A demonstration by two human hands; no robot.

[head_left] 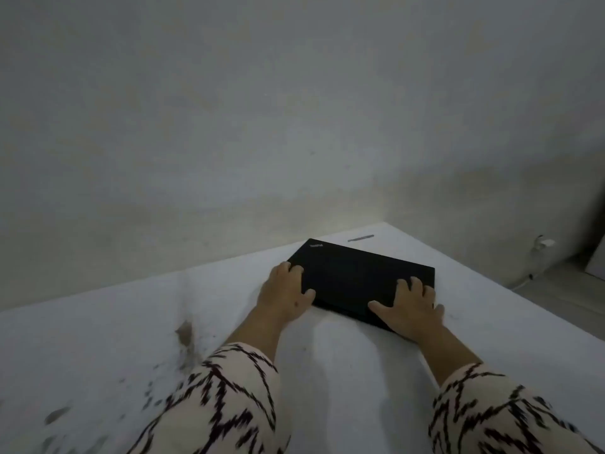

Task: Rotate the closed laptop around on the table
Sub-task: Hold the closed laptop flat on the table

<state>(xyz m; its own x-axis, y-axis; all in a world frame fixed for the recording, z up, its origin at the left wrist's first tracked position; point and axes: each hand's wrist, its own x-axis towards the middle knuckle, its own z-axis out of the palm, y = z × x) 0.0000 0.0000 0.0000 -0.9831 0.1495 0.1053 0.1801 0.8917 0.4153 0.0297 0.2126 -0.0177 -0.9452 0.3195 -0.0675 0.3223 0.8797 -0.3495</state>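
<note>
A closed black laptop lies flat on the white table, near the far corner, turned at an angle with a small logo at its far left corner. My left hand grips the laptop's left near corner, fingers on the lid and thumb along the front edge. My right hand rests spread on the lid at the right near corner, fingers over the right edge. Both forearms wear patterned cream and black sleeves.
A grey wall rises right behind the table. Dark stains and chips mark the table's left part. A small grey mark lies beyond the laptop. On the right, past the table edge, a floor with a cable and plug.
</note>
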